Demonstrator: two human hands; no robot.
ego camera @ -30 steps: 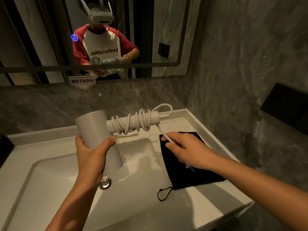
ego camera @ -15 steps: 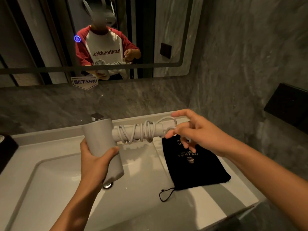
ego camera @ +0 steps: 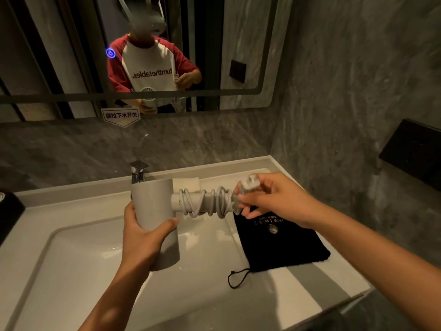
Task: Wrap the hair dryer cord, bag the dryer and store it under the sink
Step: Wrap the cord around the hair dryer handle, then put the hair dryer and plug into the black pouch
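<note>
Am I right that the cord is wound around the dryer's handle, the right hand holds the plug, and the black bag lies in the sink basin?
Not quite: the head view shows the black bag on the counter right of the basin. The cord and the right hand holding the plug are as you say.

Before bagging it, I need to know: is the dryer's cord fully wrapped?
Nearly: the cord coils round the dryer handle, with its plug loose in the right hand.

The left hand [ego camera: 143,237] is raised, fingers curled in a firm wrap, thumb across the front; the right hand [ego camera: 269,199] reaches in from the right, fingertips [ego camera: 245,201] pinched together
</note>
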